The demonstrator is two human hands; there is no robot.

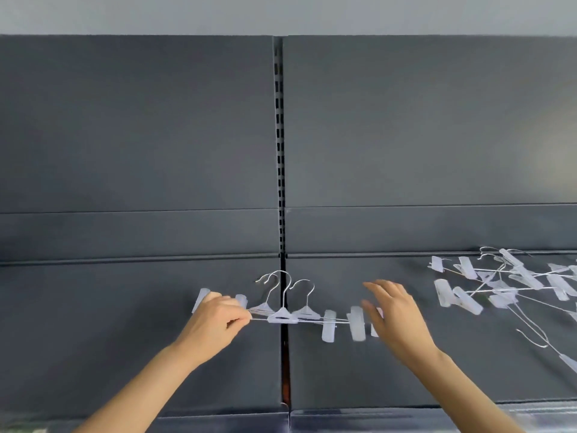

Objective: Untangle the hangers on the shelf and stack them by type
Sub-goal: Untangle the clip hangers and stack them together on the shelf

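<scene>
The dark shelf (125, 354) spans the view in two sections that meet at a centre seam (284, 354), below a slotted back panel (125, 135). A tangled pile (505, 282) of clip hangers lies at the right of the shelf, its wires and clips crossing one another. A sorted stack (282, 317) of three clip hangers lies across the seam, well apart from the pile.

The left hand (215, 320) pinches the stack's rods at their left end between thumb and curled fingers. The right hand (393, 310) holds nothing. Its fingers are straight and spread over the clips (329, 326) at the stack's right end, and blur hides whether they touch. The three hooks (286, 287) overlap.

Risks:
- The rods are gripped at one end only, so a lift is likely to fan the stack.
- The overlapping hooks can interlock.
- A clip may catch in the seam.
- A pull on one wire of the pile may drag its neighbours off the front edge.
</scene>
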